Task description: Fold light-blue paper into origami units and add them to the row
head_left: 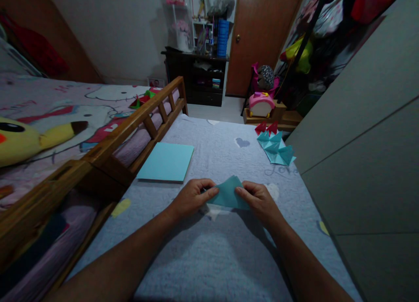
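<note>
A folded piece of turquoise paper is held up between my two hands, just above the bed sheet. My left hand pinches its left end, thumb on the near face. At the right end, my right hand grips it the same way; the fingers behind the paper are hidden. Left of my hands lies a stack of square turquoise paper. Several folded turquoise paper pieces with pointed tips rest at the far right, with red folded paper pieces just behind them.
The patterned blue-grey sheet covers the surface under my hands. A wooden rail runs along the left, with another bed and a yellow plush toy beyond. A pale cabinet stands close on the right.
</note>
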The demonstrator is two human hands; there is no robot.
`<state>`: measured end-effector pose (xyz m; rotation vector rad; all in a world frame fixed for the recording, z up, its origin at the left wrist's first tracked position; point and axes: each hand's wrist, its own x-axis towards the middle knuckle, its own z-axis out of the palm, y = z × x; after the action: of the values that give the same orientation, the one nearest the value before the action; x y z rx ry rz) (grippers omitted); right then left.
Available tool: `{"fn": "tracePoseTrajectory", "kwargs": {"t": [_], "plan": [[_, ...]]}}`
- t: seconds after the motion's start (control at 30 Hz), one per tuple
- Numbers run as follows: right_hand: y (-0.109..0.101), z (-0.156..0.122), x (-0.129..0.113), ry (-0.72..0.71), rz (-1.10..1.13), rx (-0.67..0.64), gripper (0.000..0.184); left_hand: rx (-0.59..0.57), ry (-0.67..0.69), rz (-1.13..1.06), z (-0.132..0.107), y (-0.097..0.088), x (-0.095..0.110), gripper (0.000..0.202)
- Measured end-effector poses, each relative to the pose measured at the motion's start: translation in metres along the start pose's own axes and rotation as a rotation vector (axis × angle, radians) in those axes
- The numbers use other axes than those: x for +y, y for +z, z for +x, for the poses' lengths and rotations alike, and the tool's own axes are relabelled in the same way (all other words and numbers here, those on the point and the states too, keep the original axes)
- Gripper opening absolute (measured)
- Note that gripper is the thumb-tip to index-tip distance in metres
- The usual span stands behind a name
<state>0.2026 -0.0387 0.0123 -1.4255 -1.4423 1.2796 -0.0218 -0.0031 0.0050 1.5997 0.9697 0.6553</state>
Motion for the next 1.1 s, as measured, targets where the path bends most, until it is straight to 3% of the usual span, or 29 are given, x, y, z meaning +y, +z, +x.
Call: {"fn": "tracePoseTrajectory", "kwargs": {"t": [0.43,1.1], "plan": [[-0.0007,-0.0031,-0.0028,-0.014,0.034,-0.041,0.036,0.057,-0.008,-0.025,0.0009,0.002,0.0015,0.033],[0.0014,-0.0029,-0.0067,0.005,0.053,0.015,0.036,0.029,-0.048,-0.025,-0.0015,0.003,0.001,0.036]]}}
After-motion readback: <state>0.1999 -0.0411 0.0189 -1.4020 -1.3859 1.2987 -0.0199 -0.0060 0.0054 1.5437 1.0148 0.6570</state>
